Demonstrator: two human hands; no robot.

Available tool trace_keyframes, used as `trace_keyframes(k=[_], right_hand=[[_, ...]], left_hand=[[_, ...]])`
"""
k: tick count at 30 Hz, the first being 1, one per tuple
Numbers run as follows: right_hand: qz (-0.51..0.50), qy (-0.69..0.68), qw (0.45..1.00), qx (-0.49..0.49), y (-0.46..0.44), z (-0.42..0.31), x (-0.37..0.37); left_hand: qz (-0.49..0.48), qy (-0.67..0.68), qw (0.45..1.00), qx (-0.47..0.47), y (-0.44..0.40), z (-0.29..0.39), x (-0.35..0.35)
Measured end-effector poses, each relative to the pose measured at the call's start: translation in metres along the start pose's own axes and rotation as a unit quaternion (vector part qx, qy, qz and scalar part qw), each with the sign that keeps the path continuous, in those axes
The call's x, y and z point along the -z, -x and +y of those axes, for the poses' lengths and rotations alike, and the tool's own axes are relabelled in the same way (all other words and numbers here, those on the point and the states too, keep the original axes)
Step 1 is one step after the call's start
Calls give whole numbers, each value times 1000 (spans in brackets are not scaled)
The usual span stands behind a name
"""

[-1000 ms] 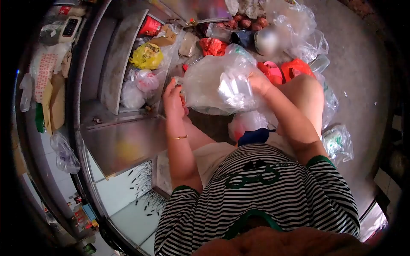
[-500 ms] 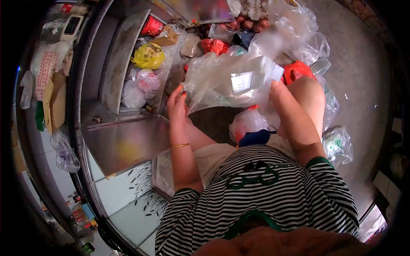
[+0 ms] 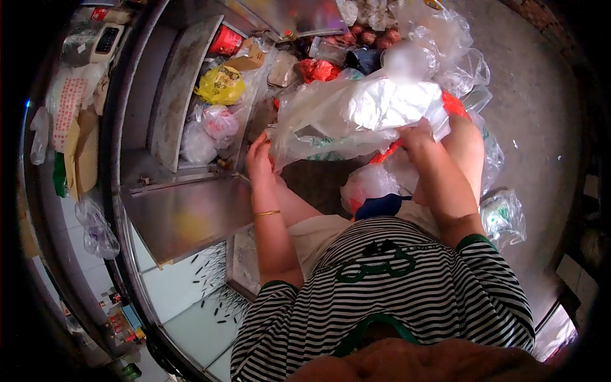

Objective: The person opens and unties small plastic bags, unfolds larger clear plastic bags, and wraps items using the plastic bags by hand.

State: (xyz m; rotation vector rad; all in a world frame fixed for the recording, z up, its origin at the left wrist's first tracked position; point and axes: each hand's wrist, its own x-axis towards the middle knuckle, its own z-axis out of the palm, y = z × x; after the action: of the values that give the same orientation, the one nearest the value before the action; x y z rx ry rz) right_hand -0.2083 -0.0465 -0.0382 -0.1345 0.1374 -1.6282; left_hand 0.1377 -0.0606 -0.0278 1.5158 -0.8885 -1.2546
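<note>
In front of me a large clear plastic bag [image 3: 305, 114] is stretched between both hands. My left hand [image 3: 261, 158] is closed on its left edge, fingertips pinching the film. At the bag's right end lies a shiny white plastic packet [image 3: 398, 105]; whether it is wholly inside the bag I cannot tell. My right hand [image 3: 417, 135] is closed on the packet's near right edge, with its fingers partly hidden by the plastic. Below the bag, a white and pink plastic bag [image 3: 369, 186] rests between my legs, touching a dark blue cloth [image 3: 382, 205].
An open cabinet [image 3: 167, 95] on the left holds a yellow bag [image 3: 221, 84], knotted clear bags and a red tub [image 3: 226, 41]. Its lowered door [image 3: 191, 213] reaches near my left arm. More bags and reddish onions [image 3: 369, 37] lie ahead on the floor.
The white packet has tilted and shifted slightly right; its rectangular reflection is now a broad crinkled shine. My right hand has turned and moved slightly down. My left hand has barely moved.
</note>
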Motion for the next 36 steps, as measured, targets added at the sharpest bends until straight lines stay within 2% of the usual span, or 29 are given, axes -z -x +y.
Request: trace_keyframes(k=[2, 5, 9, 14, 17, 20, 23, 26, 28, 30, 32, 34, 36], right_hand=[[9, -4, 1000, 17, -2, -3, -1], [22, -9, 999, 42, -8, -10, -1], [32, -16, 997, 74, -19, -19, -3], [42, -17, 994, 98, -26, -30, -3], [49, -13, 992, 113, -29, -38, -2], [54, -10, 990, 129, -32, -49, -1], [59, -7, 989, 135, -31, -54, 0], [63, -2, 988, 142, -31, -59, 0], [68, 0, 987, 147, -30, -62, 1], [71, -1, 986, 150, -29, -66, 3], [76, -4, 986, 150, -28, -67, 6], [79, -5, 986, 149, -26, -66, 7], [86, -7, 986, 142, -24, -61, 8]], left_hand=[[25, -66, 997, 22, 10, 14, -6], [48, -48, 998, -14, 5, 13, -8], [46, -46, 998, -5, -7, 2, 6], [95, -60, 994, 7, -2, -6, 2], [85, -113, 988, -60, -4, -16, 8], [55, -266, 932, -239, -45, -70, 50], [63, -378, 902, -200, -27, -55, 39], [111, -459, 846, -248, -24, -60, 36], [108, -455, 856, -219, -48, -90, 65], [106, -489, 850, -166, -45, -88, 66], [105, -556, 820, -87, -14, -47, 39], [43, -468, 883, -14, -44, -85, 60], [-10, -426, 904, 23, -46, -86, 57]])
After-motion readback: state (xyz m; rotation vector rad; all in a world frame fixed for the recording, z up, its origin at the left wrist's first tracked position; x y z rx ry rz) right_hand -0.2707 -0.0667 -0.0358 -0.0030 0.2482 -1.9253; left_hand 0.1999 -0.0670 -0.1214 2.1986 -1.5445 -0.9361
